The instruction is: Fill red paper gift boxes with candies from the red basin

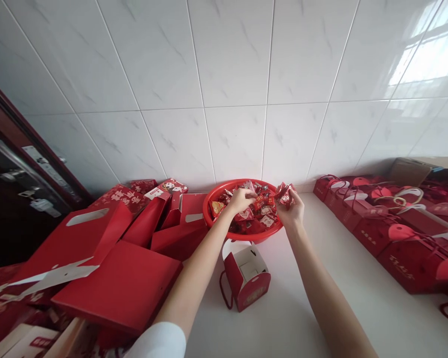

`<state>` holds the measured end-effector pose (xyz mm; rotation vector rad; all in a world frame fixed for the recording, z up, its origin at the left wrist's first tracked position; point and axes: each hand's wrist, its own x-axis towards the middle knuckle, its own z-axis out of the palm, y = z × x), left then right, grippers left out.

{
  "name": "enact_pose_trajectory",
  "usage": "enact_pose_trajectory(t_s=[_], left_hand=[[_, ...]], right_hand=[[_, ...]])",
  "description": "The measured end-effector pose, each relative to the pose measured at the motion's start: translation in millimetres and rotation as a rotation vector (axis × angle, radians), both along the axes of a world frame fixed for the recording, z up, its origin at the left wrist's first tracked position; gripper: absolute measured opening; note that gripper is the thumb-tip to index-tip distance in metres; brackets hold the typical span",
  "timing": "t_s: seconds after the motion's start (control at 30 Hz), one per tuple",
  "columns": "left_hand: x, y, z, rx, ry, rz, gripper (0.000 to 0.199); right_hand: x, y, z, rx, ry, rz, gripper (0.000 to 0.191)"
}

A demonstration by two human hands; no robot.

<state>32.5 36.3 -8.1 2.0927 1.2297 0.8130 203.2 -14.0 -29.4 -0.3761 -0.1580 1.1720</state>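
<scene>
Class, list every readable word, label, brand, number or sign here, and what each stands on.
No text reads clearly.
Red boxes along the right: pale characters, too blurred.
Open red box, centre: faint front print, unreadable.
Wrapped sweets in the red basket: characters, too small to read.
Pale box, lower left: red label, too blurred.

Bright red basket of mostly red sweets under the fingers; nearer, a red box, white inside; white tabletop; beyond, white tiles veined grey.
</scene>
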Motion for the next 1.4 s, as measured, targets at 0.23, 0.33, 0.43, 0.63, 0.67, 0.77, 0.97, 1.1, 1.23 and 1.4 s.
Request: enact_pose_trajectory(t_s=[0.23, 0.33, 0.43, 0.63, 0.67, 0.77, 0.97, 1.1, 1.23, 1.4], left_hand=[[-10, -9, -2.2, -0.024, -0.160, 0.021, 0.025], [-12, -12, -1.7, -0.008, -0.136, 0.078, 0.024], [-13, -14, -1.3, 0.020, -0.074, 0.131, 0.022], [-3, -15, 3.0, 0.075, 0.060, 0.122, 0.025], [-1, -15, 4.0, 0.072, 0.083, 0.096, 0.025], [6, -17, 6.2, 0.031, 0.162, -0.044, 0.021], [22, -24, 4.2, -0.125, 0.352, -0.267, 0.013], [35, -27, 0.3, -0.177, 0.420, -0.271, 0.017], [36, -24, -1.2, -0.146, 0.344, -0.207, 0.030], [22, -13, -0.3, -0.138, 0.103, -0.052, 0.039]], right_hand=[[-2, 0, 1.7, -0.020, -0.074, 0.042, 0.014], [-2, -2, 4.0, -0.006, -0.057, 0.062, 0.014], [-4, -5, 8.2, -0.023, -0.028, 0.065, 0.013], [-6, -11, 15.4, -0.067, -0.012, 0.052, 0.014], [-6, -11, 14.7, -0.069, -0.017, 0.053, 0.013], [-3, -7, 9.8, -0.054, -0.043, 0.066, 0.011], [1, 0, 2.0, -0.012, -0.051, 0.063, 0.014], [2, 3, -1.0, -0.014, -0.071, 0.057, 0.014], [3, 3, -2.8, 0.001, -0.089, 0.073, 0.013], [0, -1, 2.2, -0.015, -0.092, 0.064, 0.011]])
